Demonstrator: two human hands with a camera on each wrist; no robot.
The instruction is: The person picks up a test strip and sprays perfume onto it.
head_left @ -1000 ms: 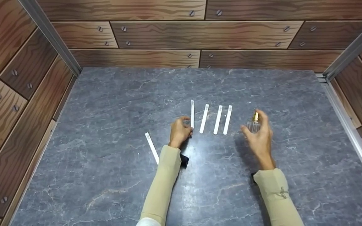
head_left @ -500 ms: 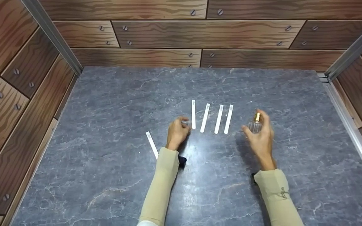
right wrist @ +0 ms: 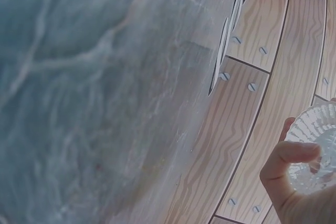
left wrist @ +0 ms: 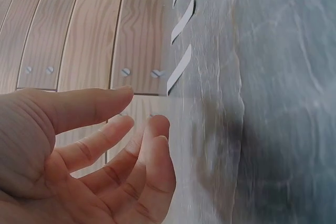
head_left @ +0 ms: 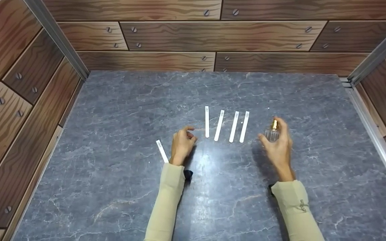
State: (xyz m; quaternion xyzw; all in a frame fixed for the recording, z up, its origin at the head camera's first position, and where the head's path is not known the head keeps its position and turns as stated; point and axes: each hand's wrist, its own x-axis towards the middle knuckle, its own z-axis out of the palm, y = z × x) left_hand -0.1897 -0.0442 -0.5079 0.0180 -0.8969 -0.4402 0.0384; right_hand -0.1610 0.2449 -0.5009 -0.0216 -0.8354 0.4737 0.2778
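Head view shows the right hand grasping a small clear glass bottle with a gold top, thumb and fingers curled round it, held upright just above the grey marble tabletop. Taking the bottle as landmark: four white paper strips lie side by side on the marble just to its left, roughly parallel and pointing away from the person. Further left of the bottle, past the strips, the left hand hovers with loosely curled fingers that grasp nothing; the left wrist view confirms relaxed, empty fingers. A fifth white strip lies alone beyond that hand, farthest from the bottle, partly hidden by the beige sleeve. Right wrist view shows the bottle's ribbed glass base between thumb and fingers.
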